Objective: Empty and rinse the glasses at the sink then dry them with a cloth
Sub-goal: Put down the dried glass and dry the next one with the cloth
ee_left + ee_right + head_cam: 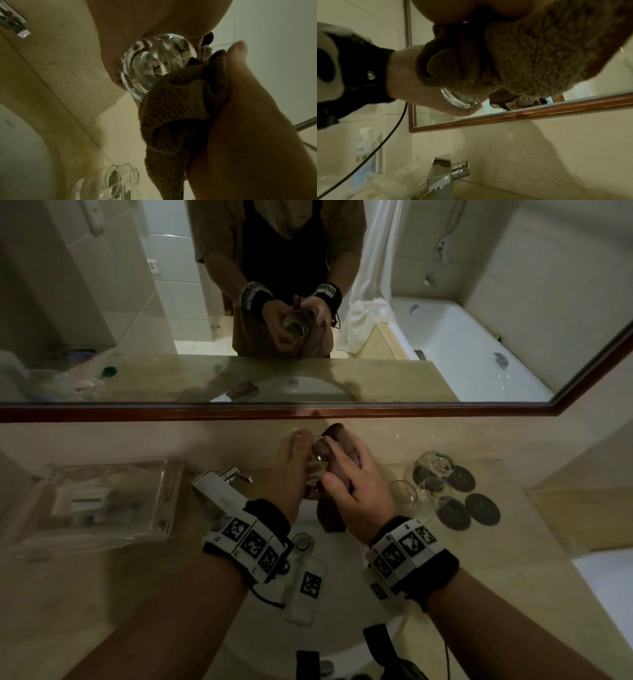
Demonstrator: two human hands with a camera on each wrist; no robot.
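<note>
Above the sink (346,604) my left hand (293,460) grips a clear glass (315,466), seen base-on in the left wrist view (150,65). My right hand (346,474) holds a brown knitted cloth (339,440) and presses it against the glass's side, with one end of the cloth hanging toward the basin. In the right wrist view the cloth (522,60) covers most of the glass (458,100), which sits in my left hand (412,81). Three more clear glasses (433,465) stand on the counter to the right.
Dark round coasters (483,508) lie beside the glasses on the counter. A chrome faucet (222,484) stands left of my hands. A clear tray (99,501) of toiletries sits on the far left. A wood-framed mirror (308,410) hangs on the wall behind.
</note>
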